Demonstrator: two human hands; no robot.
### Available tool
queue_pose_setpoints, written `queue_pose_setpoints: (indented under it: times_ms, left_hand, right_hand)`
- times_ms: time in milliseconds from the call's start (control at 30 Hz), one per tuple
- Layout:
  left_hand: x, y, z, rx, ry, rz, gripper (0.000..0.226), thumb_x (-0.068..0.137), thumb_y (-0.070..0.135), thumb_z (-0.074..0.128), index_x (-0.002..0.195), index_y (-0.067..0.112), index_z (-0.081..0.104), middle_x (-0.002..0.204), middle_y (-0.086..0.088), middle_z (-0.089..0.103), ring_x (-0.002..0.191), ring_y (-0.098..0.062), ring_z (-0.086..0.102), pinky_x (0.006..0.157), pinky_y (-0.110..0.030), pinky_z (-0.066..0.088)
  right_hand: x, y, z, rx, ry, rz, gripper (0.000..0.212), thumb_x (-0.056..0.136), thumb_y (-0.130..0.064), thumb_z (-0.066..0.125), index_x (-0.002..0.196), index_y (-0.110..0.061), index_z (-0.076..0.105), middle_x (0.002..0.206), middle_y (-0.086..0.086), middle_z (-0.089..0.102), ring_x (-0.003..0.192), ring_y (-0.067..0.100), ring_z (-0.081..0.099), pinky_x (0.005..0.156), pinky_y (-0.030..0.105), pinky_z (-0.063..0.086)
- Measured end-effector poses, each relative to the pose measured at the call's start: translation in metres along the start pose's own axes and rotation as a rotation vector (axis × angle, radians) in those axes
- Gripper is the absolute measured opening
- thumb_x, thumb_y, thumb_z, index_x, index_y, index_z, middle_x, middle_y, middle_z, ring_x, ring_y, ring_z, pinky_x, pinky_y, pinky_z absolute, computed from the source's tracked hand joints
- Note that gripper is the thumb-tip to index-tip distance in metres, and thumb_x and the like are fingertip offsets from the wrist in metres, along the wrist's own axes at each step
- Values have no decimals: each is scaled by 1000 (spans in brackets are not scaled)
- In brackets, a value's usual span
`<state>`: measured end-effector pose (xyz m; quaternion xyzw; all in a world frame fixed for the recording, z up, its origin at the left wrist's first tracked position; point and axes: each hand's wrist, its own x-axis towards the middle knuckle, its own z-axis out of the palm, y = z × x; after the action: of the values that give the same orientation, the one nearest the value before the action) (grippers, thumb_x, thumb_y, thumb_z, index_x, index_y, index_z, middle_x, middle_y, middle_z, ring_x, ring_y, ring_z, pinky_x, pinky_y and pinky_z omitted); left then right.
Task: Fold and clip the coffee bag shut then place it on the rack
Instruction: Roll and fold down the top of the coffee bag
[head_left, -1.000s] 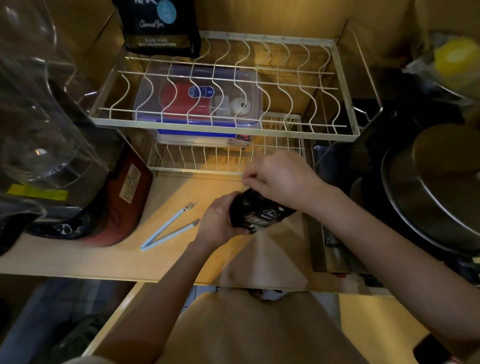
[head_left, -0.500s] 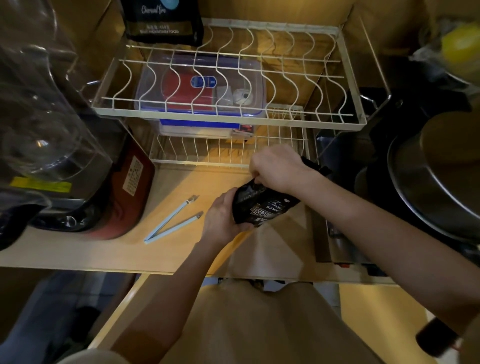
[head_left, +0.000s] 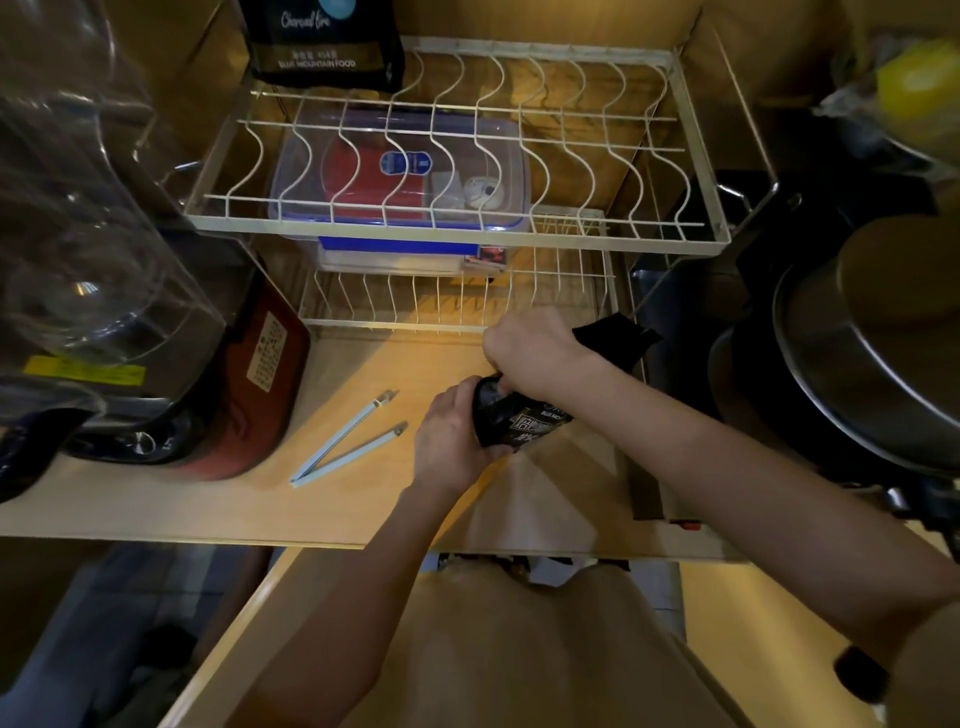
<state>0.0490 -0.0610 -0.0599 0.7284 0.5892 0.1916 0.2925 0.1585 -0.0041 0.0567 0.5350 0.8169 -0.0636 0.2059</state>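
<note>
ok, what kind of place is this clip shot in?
Most likely a home kitchen counter. A two-tier wire dish rack stands at the back, a metal pot sits to the right, and a glass-jug appliance to the left. Both hands hold a black coffee bag over the wooden counter.

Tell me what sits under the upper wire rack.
Under the upper wire rack sits a clear plastic container with a blue-trimmed lid, on the lower rack. Something red and a small white item show inside; the rest is unclear.

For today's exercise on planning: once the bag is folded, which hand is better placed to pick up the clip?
Left. The left hand sits beside the open clip on the counter; the right hand pinches the bag top, farther away.
</note>
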Motion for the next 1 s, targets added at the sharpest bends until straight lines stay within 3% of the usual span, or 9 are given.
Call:
queue_pose_setpoints:
  times_ms: [200,367,633,733,800,900,1000]
  left_hand:
    - [2,-6,0,-6,-24,19,86,55,29,81,127,11,37,117,-15,57,107,-32,53,83,-45,50]
    - [5,-7,-1,-38,-31,0,86,53,28,83,124,11,39,115,-15,57,106,-32,53,83,-46,50]
    - [6,-12,-1,-47,-48,16,87,53,30,83,125,15,37,118,-12,56,108,-30,52,83,-44,50]
    - [6,-12,-2,-54,-52,8,86,53,29,83,125,15,37,118,-12,56,109,-30,52,82,-44,49]
    - [6,-14,-4,-63,-50,-15,86,53,27,84,124,14,38,118,-13,57,109,-31,52,81,-45,50]
    - [5,-18,-5,-101,-39,-39,85,51,27,85,121,13,39,117,-13,58,107,-32,54,81,-46,50]
    - [3,-22,-5,-131,-34,-49,85,49,27,86,120,13,40,118,-12,58,108,-32,55,83,-45,50]
  right_hand:
    - [-2,11,2,100,44,-18,19,80,-21,68,96,-10,65,101,10,68,96,29,62,69,33,45]
    - [-9,22,-5,67,67,-9,18,83,-3,59,99,-9,64,105,10,67,99,30,62,73,35,49]
    - [-13,25,-9,32,66,-33,17,84,-6,56,98,-10,65,103,10,67,97,30,61,69,34,45]
    - [-21,24,-13,11,56,-59,16,87,-16,57,100,-8,63,101,10,65,96,30,61,76,40,50]
    - [-27,28,-21,10,52,-53,28,87,-34,57,98,-8,62,91,9,61,92,28,61,78,42,51]
    - [-34,38,-32,82,22,-41,45,77,-54,60,90,-11,64,79,2,52,79,21,54,70,36,47]
    - [-38,39,-31,73,18,-82,27,76,-35,69,92,-14,65,89,5,60,89,22,56,70,37,48]
